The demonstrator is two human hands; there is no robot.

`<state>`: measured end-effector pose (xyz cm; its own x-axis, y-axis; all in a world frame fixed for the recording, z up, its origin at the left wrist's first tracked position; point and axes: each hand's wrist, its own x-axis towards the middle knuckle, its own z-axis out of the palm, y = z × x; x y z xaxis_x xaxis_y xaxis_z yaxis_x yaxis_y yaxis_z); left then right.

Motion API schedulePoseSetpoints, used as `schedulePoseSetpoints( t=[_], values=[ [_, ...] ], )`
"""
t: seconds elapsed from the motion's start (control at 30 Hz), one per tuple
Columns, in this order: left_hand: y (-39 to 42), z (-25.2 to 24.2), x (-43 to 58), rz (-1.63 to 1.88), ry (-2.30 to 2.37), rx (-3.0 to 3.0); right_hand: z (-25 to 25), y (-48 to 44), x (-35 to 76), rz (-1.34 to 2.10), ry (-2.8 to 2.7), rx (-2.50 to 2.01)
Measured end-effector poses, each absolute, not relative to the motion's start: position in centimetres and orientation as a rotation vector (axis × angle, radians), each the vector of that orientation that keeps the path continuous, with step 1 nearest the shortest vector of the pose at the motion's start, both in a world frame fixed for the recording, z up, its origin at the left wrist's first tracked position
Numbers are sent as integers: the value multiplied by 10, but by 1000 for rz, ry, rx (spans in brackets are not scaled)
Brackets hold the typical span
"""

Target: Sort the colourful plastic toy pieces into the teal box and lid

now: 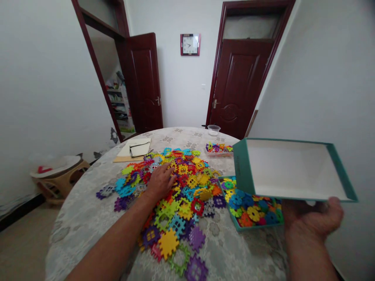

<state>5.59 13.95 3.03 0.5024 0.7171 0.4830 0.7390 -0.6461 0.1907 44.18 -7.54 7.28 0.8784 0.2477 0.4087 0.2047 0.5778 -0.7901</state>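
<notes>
Dark-red doors (143, 78) top the frame. Mid-frame, on the cloth-covered desk (79, 218), the left hand (162, 180) touches colourful pieces (191, 182), its grasp unclear; at right, the right hand (316, 223) grips a green box (293, 169).

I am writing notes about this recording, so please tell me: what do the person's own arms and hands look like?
Both the left hand and the right hand are ungloved, and the visible forearms show no sleeves, watch or bracelet. Whether rings are worn is too unclear to tell.
</notes>
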Motion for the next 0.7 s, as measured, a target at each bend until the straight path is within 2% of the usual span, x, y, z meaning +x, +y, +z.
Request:
schedulePoseSetpoints(
  t=[0.13, 0.23, 0.37, 0.5, 0.7],
  values=[
    [104, 61, 57, -1322, -1408, -2740, 73, -68, 438, 74, -428, -785],
    [66, 81, 69, -1594, -1704, -3013, 74, -59, 418, 153, -439, -753],
    [20, 86, 85, -1996, -1985, -3135, 73, -46, 372, 345, -414, -656],
    [-9, 78, 80, -2513, -2301, -2716, 64, -38, 328, 551, -453, -583],
    [-29, 69, 42, -2784, -2618, -2148, 48, -45, 299, 718, -693, -728]
  ],
)
